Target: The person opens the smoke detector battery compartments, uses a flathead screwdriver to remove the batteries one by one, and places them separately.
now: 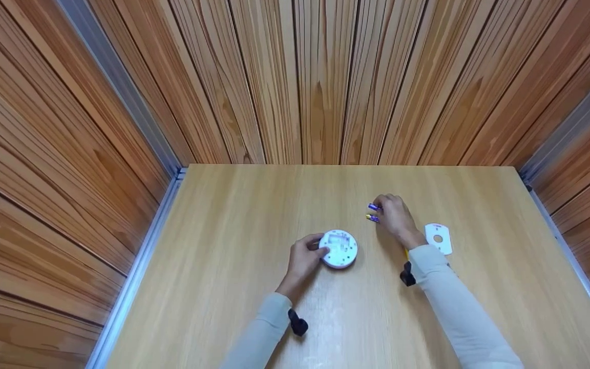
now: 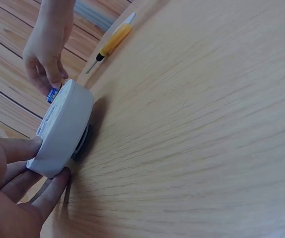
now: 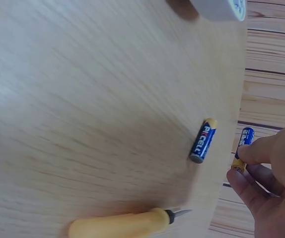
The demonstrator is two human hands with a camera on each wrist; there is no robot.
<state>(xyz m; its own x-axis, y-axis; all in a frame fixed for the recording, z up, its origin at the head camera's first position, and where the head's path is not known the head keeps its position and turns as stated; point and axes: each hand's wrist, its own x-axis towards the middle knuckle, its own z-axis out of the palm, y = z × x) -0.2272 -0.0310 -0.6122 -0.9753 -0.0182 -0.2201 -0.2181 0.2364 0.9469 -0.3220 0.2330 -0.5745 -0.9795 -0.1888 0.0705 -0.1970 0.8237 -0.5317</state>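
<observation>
My left hand [image 1: 302, 260] grips the left edge of a round white device [image 1: 340, 251], thumb on top and fingers underneath in the left wrist view. A recessed compartment shows in its upward face, and that wrist view has it tilted and raised a little off the wood. Farther right, my right hand [image 1: 396, 218] pinches a blue-and-yellow battery [image 3: 246, 139] between thumb and fingers. A second battery [image 3: 203, 141], lettered PKCELL, lies on the table just beside that hand, apart from the fingers.
Under the right wrist lies a yellow-handled screwdriver [image 3: 120, 225], mostly hidden in the head view. A white plate [image 1: 446, 245] with a round hole lies right of that wrist. Wood-panelled walls [image 1: 320, 82] border the wooden table [image 1: 223, 266] at the back and sides.
</observation>
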